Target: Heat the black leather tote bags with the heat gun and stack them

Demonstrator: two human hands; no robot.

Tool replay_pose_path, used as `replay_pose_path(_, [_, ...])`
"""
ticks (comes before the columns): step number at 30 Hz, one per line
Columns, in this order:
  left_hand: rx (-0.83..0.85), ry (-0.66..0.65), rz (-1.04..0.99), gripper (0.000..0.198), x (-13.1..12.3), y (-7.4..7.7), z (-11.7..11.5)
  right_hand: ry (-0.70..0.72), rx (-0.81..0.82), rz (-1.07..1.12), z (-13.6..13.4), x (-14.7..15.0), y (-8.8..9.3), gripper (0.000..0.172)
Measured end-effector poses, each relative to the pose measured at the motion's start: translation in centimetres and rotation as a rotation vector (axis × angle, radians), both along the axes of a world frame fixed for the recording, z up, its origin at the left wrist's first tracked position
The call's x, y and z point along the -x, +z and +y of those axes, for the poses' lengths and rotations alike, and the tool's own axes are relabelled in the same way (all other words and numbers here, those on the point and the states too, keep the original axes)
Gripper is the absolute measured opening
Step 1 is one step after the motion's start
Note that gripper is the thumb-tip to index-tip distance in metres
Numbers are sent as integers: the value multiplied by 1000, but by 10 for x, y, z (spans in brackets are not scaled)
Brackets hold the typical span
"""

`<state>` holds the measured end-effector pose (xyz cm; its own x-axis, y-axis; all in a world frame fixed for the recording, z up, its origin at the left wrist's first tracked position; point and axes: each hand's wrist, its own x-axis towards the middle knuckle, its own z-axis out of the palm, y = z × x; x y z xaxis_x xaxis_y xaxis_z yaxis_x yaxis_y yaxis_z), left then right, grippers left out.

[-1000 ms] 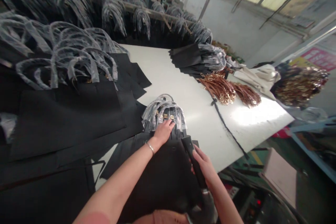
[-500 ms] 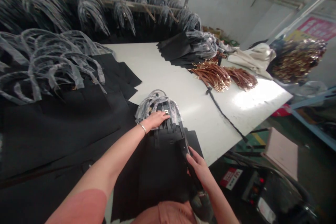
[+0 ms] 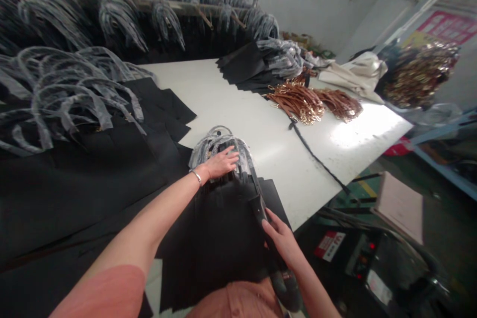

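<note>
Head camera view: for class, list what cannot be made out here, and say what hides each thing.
The metal fittings under the plastic-wrapped handles: the left hand covers some, and the plastic blurs the rest.
The black strip: the right hand hides part of it.
The grey object below that hand: too dark and blurred to name.
The poster text: too blurred to read.

I'm in a bag-making workshop. Stacked black bags (image 3: 74, 184) with plastic-wrapped handles fill 9 o'clock beside my white table (image 3: 238, 99), and more hang from a wooden rail (image 3: 179, 6) at 11 o'clock. Brown straps with gold buckles (image 3: 296, 102) lie at 1 o'clock, a heap of gold fittings (image 3: 421, 74) sits at 2 o'clock, and a machine with red lights (image 3: 372, 258) stands at 4 o'clock.
</note>
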<state>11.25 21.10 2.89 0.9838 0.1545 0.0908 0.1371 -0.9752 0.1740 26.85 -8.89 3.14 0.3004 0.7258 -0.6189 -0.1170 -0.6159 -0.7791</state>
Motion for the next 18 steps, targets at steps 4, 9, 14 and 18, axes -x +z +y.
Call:
replay_pose_path(4, [4,-13,105,12,4,26,-15,-3,-1,0,-1,1,0,81])
replay_pose_path(9, [293,447,142,22,23,31,-51,15,-2,-3,1,5,5,83])
replay_pose_path(14, [998,571,37,27,56,18,-92,36,-9,10,2,7,15,85])
replay_pose_path(18, [1616,519,-96,35,76,13,-129,30,-40,41,-1,10,34,90])
